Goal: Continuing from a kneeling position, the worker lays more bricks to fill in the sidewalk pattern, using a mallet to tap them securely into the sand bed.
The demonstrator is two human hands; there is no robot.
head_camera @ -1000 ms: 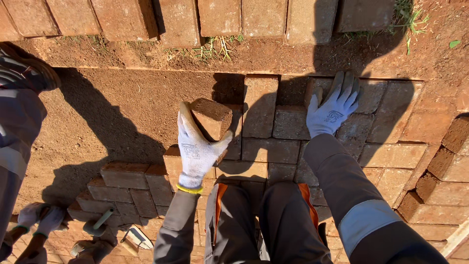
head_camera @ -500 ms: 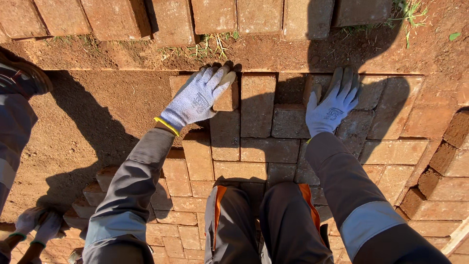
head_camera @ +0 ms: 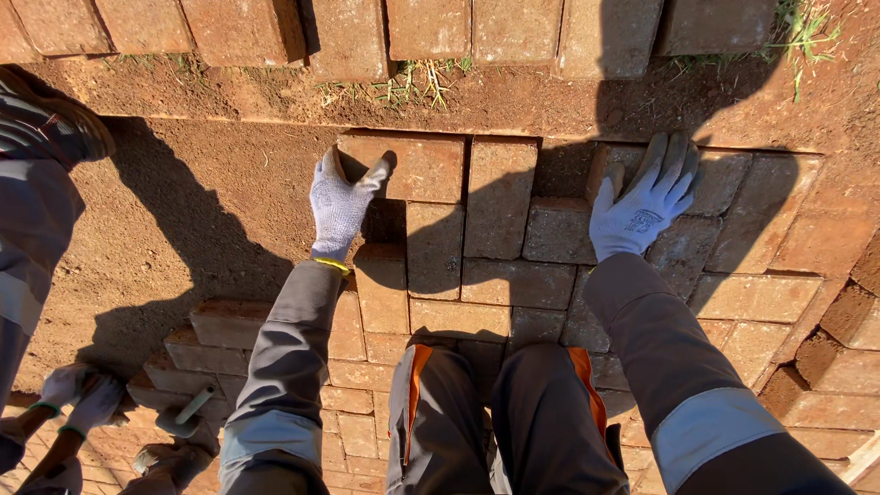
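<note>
I kneel on laid reddish paving bricks [head_camera: 513, 284]. My left hand [head_camera: 341, 203], in a white knit glove, rests with fingers spread against the left end of a paver [head_camera: 417, 165] at the upper left of the laid patch, next to bare levelled soil [head_camera: 215, 202]. It grips nothing. My right hand [head_camera: 643, 197], also gloved, lies flat and open on the pavers at the upper right, near a darker brick [head_camera: 557, 229]. My knees in grey trousers with orange trim [head_camera: 495, 412] fill the bottom centre.
A row of larger kerb blocks [head_camera: 431, 27] runs along the top, with a soil strip and grass below it. Another person's grey sleeve [head_camera: 37, 211] and gloved hands [head_camera: 64, 403] are at the left. A mallet [head_camera: 188, 412] lies at lower left. Loose bricks [head_camera: 843, 321] sit at right.
My left hand carried a brick forward, set it down at the upper left of the laid patch, and now rests at its left end. My right hand stayed flat on the pavers.
</note>
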